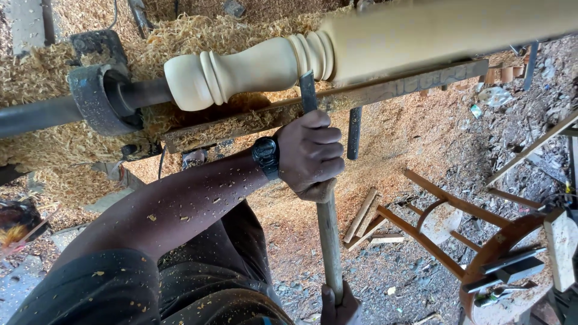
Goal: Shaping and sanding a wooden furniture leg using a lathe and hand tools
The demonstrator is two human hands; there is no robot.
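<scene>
Your left hand is clenched around the chisel near its blade, pressing it on the metal rest so the tip stays steady against the pale wooden spindle, while your right hand grips the handle end for leverage.

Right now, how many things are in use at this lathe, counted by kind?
2 hands: left hand, right hand, both gripping the chisel
1 long-handled chisel
1 pale turned wooden spindle
1 tool rest bar
1 black wristwatch
Total: 6
</scene>
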